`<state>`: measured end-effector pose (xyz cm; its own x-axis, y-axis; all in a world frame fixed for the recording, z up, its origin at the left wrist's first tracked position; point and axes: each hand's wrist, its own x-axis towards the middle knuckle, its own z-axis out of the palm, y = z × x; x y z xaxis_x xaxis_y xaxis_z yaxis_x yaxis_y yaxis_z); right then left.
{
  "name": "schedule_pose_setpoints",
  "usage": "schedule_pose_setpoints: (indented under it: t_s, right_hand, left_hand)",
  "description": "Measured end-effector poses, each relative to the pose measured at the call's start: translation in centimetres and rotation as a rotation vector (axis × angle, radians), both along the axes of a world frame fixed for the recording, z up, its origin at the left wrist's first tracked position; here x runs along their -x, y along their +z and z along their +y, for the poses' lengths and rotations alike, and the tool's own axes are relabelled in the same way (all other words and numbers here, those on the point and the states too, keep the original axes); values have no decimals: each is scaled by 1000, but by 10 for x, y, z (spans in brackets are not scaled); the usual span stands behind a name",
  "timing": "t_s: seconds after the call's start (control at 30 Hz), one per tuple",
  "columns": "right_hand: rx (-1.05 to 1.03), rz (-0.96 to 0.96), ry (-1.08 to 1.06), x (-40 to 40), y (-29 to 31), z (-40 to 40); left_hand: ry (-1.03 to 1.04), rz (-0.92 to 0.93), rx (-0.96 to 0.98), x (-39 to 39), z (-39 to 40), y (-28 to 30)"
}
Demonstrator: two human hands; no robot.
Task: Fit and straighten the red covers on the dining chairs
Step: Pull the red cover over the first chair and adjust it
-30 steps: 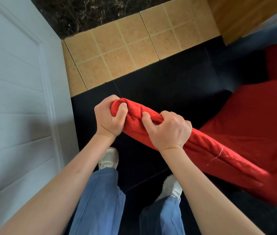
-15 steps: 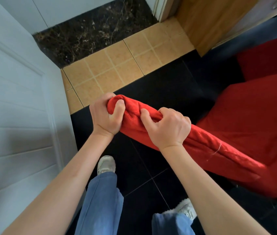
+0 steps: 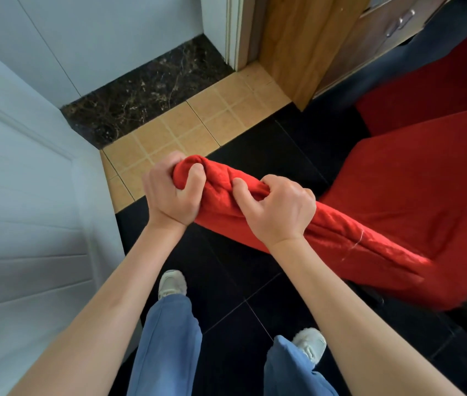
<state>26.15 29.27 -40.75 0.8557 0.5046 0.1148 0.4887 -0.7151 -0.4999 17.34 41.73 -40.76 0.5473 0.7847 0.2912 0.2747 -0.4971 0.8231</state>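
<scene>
My left hand (image 3: 173,192) and right hand (image 3: 279,211) clench the bunched red fabric chair cover (image 3: 397,212) (seat covered); straightening remains, I judge.

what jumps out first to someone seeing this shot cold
The eye lands mid-frame, where the left hand and right hand each hold a tight grip on the bunched top edge of a red chair cover. The cover spreads down over the chair at right. Behind it, a strip of tan tiles cuts across the black floor.
</scene>
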Motion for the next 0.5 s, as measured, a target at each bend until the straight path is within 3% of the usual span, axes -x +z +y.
schedule_pose_setpoints:
  t_s: [0.5]
  right_hand:
    - [-230, -30, -10, -26, 81, -108]
  left_hand:
    - [14, -23, -198, -28, -110, 106]
